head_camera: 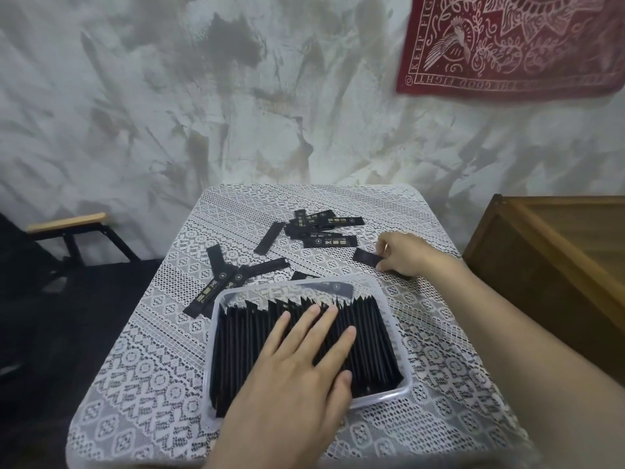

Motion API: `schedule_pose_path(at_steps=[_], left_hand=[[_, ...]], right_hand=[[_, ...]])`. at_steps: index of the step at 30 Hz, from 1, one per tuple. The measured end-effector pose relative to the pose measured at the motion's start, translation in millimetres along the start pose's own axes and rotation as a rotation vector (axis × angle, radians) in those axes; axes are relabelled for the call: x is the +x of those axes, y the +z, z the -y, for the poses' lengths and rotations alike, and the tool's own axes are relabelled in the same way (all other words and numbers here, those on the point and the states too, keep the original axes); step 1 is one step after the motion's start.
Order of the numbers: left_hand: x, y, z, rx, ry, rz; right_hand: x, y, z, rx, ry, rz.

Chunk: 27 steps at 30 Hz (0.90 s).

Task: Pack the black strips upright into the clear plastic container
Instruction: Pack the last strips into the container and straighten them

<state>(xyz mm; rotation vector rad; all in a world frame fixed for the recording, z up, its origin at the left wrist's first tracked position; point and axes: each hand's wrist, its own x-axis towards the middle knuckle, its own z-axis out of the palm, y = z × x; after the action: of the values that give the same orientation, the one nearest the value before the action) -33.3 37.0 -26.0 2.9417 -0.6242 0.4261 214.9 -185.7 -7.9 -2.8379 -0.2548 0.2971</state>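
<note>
The counter (142, 360), under a lace cloth, carried the container (382, 397) near its front edge. The packed strips (368, 343) stood on edge and nearly filled it. The left hand (297, 377) lay flat on them, fingers straight and holding nothing. The right hand (404, 253), just behind the container, pinched one strip (367, 257) by its end. Loose strips (318, 228) lay flat farther back. A strip looked light, thin and bendable, perhaps slippery; holding it nearer the middle would probably keep it straight.

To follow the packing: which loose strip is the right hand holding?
The rightmost strip: the right hand pinches its end; the other loose strips lie untouched.
</note>
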Motion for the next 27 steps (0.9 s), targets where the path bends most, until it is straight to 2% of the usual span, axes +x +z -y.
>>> schedule_pose_path(at_steps=[3, 6, 10, 18, 21, 24, 27], left_hand=[[0.7, 1.5, 0.8, 0.013, 0.01, -0.007], [1.3, 2.7, 1.6, 0.015, 0.016, -0.019], [1.1, 2.8, 1.6, 0.014, 0.013, -0.024], [2.2, 4.0, 1.7, 0.007, 0.015, -0.042], [2.5, 4.3, 1.8, 0.008, 0.023, -0.048], [2.8, 5.5, 1.6, -0.01, 0.022, -0.058], [4.0, 5.8, 1.7, -0.019, 0.012, -0.064]], right_hand=[[-1.4, -3.4, 11.4, 0.138, -0.051, 0.024], [-8.4, -5.6, 40.3, 0.359, -0.203, 0.167], [-0.7, 0.7, 67.6, 0.193, -0.274, 0.341], [3.4, 7.1, 86.2, -0.01, -0.261, 0.442], [5.9, 5.8, 82.4, 0.047, -0.296, 0.383], [12.5, -1.8, 73.8, 0.17, -0.248, 0.199], [25.3, -4.9, 71.9, 0.151, -0.202, 0.044]])
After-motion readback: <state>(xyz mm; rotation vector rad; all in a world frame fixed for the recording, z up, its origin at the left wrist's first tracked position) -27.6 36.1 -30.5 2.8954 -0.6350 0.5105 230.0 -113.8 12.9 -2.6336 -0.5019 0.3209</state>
